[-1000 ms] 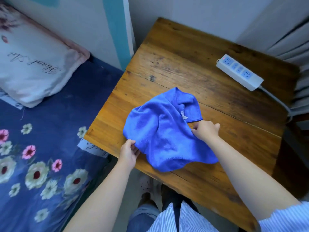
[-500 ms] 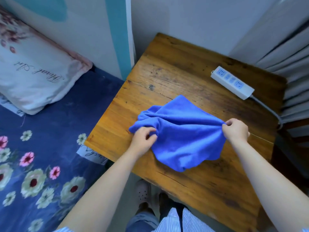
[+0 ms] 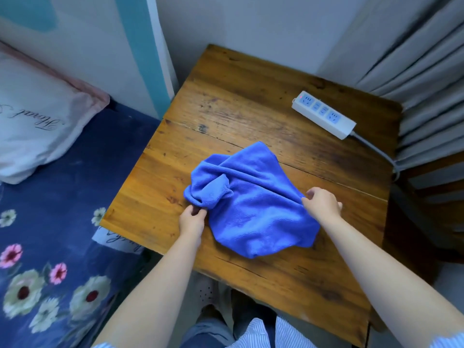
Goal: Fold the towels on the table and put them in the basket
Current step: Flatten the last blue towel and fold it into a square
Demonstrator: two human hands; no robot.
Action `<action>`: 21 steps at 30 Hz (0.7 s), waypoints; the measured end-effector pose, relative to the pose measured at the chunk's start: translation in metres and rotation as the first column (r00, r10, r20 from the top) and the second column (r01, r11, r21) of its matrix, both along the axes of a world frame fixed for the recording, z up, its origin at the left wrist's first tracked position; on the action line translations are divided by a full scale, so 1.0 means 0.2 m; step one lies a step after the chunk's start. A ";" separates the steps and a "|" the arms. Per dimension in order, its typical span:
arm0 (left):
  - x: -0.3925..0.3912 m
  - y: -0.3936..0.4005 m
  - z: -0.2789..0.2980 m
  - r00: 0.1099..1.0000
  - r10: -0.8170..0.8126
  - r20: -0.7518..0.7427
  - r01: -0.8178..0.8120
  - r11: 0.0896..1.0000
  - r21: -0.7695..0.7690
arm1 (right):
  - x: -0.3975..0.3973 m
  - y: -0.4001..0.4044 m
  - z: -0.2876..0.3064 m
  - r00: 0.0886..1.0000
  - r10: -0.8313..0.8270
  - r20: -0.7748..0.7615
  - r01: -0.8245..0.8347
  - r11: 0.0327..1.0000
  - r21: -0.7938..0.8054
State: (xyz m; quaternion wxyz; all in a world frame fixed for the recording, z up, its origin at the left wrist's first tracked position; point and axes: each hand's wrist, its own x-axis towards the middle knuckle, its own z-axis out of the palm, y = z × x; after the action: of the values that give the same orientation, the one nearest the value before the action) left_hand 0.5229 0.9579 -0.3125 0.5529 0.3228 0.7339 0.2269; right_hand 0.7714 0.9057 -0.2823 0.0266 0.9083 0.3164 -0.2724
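Note:
A crumpled blue towel (image 3: 251,202) lies in the middle of the wooden table (image 3: 251,101). My left hand (image 3: 192,221) pinches the towel's bunched left corner near the table's left edge. At the towel's right edge my right hand (image 3: 322,204) pinches the cloth, which is drawn taut into creases between the two hands. The towel's near part sags in a rounded lump toward the table's front. No basket is in view.
A white power strip (image 3: 324,114) with its cable lies at the table's back right. A bed with a dark floral sheet (image 3: 50,259) and a pale pillow (image 3: 37,121) adjoins the table's left side. Grey curtains (image 3: 426,71) hang at the right.
My hands have moved apart along the towel, the right one out to its right edge and the left one to its left corner, stretching the cloth sideways.

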 end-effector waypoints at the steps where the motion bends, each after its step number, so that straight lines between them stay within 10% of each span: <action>1: 0.00 0.01 0.00 1.000 -0.001 0.016 0.001 1.000 -0.008 | 0.00 0.01 -0.01 1.000 -0.012 -0.012 0.012 1.000 -0.007; 11: -0.02 0.06 0.04 0.935 0.270 0.231 -0.268 0.963 -0.044 | 0.04 0.10 -0.09 0.994 -0.028 -0.108 0.030 0.999 0.012; 17: -0.08 0.11 0.08 0.976 0.216 0.030 -0.215 0.976 -0.006 | 0.04 0.15 -0.04 0.984 -0.095 -0.152 0.100 0.995 0.024; 21: -0.06 0.10 0.17 0.978 0.123 0.170 -0.115 0.992 -0.058 | 0.06 0.17 0.06 0.951 -0.137 -0.279 0.167 0.982 0.086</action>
State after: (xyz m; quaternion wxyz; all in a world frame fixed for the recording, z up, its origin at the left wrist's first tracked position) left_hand 0.5108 0.9779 -0.2777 0.6075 0.2439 0.7064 0.2692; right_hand 0.7832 0.9397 -0.2708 -0.0874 0.8841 0.2605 -0.3780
